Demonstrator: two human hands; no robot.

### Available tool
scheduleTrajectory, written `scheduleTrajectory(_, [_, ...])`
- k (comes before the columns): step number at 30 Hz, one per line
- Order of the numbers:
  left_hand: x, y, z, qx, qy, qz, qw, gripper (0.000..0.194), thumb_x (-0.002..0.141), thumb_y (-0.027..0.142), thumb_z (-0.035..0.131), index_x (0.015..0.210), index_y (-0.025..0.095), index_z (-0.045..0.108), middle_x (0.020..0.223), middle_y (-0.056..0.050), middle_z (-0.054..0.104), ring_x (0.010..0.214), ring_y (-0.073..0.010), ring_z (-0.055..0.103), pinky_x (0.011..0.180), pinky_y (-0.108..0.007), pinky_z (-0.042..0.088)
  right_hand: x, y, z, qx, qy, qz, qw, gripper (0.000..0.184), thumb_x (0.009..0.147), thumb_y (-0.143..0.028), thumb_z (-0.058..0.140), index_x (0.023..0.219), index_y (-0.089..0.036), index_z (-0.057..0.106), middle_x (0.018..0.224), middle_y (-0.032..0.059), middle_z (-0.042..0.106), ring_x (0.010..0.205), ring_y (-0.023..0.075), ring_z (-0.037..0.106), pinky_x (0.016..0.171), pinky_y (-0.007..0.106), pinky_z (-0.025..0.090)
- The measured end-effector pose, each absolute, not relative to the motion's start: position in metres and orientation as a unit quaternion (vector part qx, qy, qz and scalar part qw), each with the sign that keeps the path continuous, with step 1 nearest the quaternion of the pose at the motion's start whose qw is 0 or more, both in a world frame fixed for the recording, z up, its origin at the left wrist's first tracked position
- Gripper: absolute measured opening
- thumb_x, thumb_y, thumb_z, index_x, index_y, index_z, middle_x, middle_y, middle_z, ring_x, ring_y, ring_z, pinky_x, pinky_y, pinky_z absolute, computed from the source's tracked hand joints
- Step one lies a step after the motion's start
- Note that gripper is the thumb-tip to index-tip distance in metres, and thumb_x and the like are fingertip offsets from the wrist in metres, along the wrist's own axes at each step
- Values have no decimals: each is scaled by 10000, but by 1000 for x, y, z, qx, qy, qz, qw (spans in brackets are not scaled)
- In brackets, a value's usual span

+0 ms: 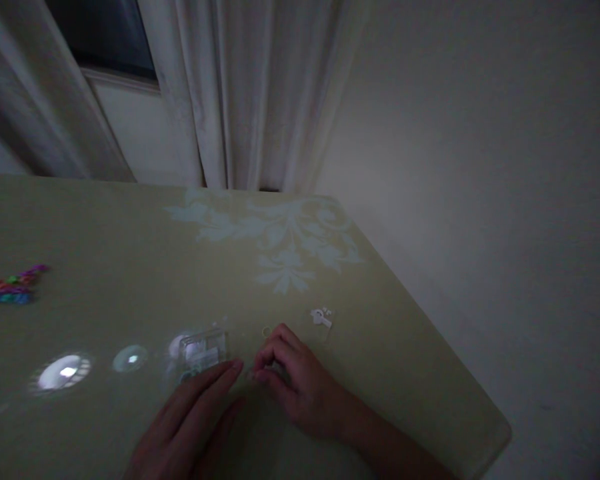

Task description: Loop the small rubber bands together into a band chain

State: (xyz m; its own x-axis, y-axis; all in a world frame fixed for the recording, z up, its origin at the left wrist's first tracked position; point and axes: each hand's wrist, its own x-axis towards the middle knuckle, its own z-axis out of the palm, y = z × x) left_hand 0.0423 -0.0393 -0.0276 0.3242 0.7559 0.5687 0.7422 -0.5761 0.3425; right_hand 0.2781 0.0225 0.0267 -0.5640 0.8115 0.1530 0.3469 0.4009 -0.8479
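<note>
My left hand (193, 417) lies low over the table with its fingers stretched out, beside a small clear plastic box (225, 343). The box holds pale things that I cannot make out, and the fingers cover its near edge. Just to the right, my right hand (305, 390) has thumb and forefinger pinched together. A tiny pale bit shows at the fingertips, too small to name. Beyond the right hand's knuckles lies a small thin yellowish ring (266, 331). Farther right is a small white cut-out piece (321, 318), seemingly on clear film.
A pile of small multicoloured pieces (15, 288) sits at the far left of the table (120, 253). Bright light reflections and a pale leaf pattern show on the tabletop. Curtains (250, 87) hang behind it, and a wall (480, 167) borders the right side.
</note>
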Motion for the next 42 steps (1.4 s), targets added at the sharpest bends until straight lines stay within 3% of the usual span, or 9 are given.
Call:
scheduleTrajectory(5, [42,-39,-15,806,431,390,108,214,1060,360,582,1247,282,654,1074,-2,808,927,-109,803,858,-102,592,273,8,34,-341,-732,494,322,120,1001,-318,725,982,-199,724,947,1,584,834,122,562,736,243,442])
scheduleTrajectory(10, [42,-38,-9,795,440,396,130,235,997,297,643,1229,269,646,1089,-14,807,959,-126,806,882,-125,602,278,18,27,-381,-729,463,329,95,992,-295,734,987,-201,739,942,3,592,847,133,569,750,252,447])
scheduleTrajectory(16, [48,-40,-2,772,467,404,147,155,1004,316,621,1146,276,666,1057,-4,809,913,-129,809,815,-132,622,293,33,16,-421,-822,326,200,160,890,-263,856,994,-198,754,1041,35,636,981,186,620,863,297,473])
scheduleTrajectory(21, [47,-40,-3,771,468,404,151,186,1020,384,625,1167,294,694,1057,19,828,874,-127,818,836,-140,628,290,31,11,-401,-885,214,103,60,940,-214,743,963,-172,708,1019,63,663,986,214,615,897,328,480])
scheduleTrajectory(26, [43,-36,-6,778,456,404,150,226,996,384,662,1210,332,714,1060,60,849,855,-118,830,851,-128,622,284,29,10,-408,-898,150,68,38,920,-190,659,925,-152,659,970,92,649,956,249,581,889,370,483])
scheduleTrajectory(28, [43,-35,-4,775,455,406,167,193,998,397,661,1169,339,730,1019,71,853,821,-114,830,812,-117,624,284,28,12,-407,-893,172,92,23,926,-172,634,927,-154,649,976,89,636,964,244,572,897,370,478])
scheduleTrajectory(31, [44,-35,1,774,450,399,196,161,1013,395,643,1121,335,746,976,64,855,793,-116,829,749,-107,624,287,25,19,-384,-853,308,174,44,912,-151,651,942,-180,636,991,46,600,976,201,573,877,311,470])
scheduleTrajectory(35, [42,-36,-4,784,426,406,197,229,1015,345,635,1222,335,734,1064,34,855,859,-129,834,781,-121,626,289,22,30,-341,-777,466,250,43,932,-191,653,943,-203,613,1002,16,560,946,161,568,838,271,457])
scheduleTrajectory(42, [51,-45,-11,726,443,471,233,246,1052,434,602,1230,375,762,1157,9,830,979,-125,815,885,-143,615,281,15,29,-317,-736,523,290,92,946,-265,641,899,-210,585,925,3,533,861,156,517,791,278,427])
